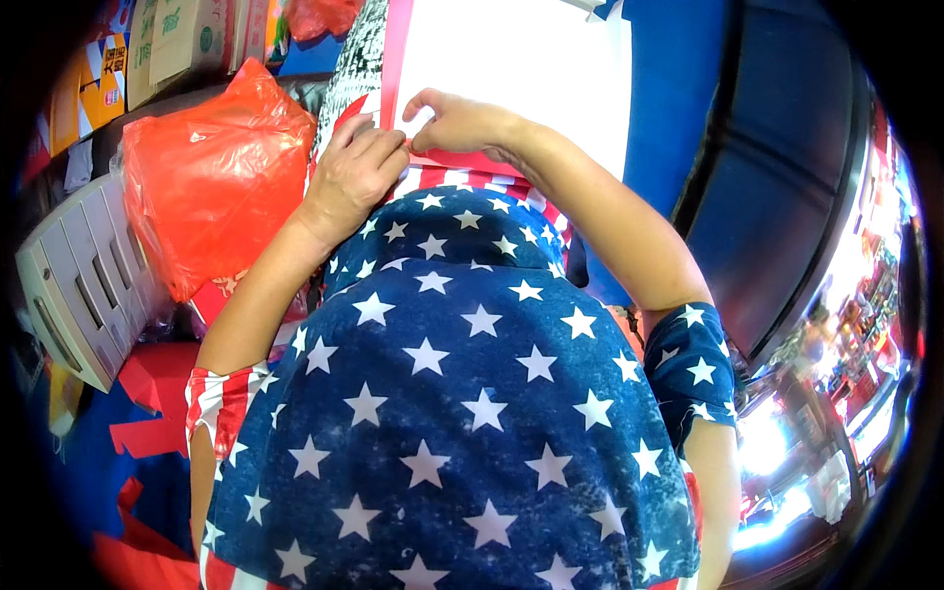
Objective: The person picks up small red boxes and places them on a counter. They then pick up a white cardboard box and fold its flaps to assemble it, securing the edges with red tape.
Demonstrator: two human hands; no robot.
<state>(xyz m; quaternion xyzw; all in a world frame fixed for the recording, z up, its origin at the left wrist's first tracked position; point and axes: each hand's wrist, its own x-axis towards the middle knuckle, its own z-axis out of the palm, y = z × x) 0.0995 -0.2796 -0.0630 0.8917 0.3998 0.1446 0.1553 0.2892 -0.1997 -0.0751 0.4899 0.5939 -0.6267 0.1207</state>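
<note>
A white sheet [521, 69] lies over red paper [393, 49], whose border shows along the left and near edges. My left hand [359, 177] is closed at the near left corner, its fingers bent and pinching the red paper's edge. A pointed red piece [349, 114] sticks out behind its knuckles. From the right, my right hand [462, 125] reaches across the sheet. Its index finger is arched, and its lower fingertips pinch the same edge, almost touching the left fingertips. The exact grip between the fingertips is partly hidden.
An orange-red plastic bag [221, 177] sits left of my forearm, beside a grey drawer unit [88, 275]. Cardboard boxes [182, 49] stand at the far left. Red paper scraps [152, 393] lie at lower left. A large dark panel [777, 167] rises on the right.
</note>
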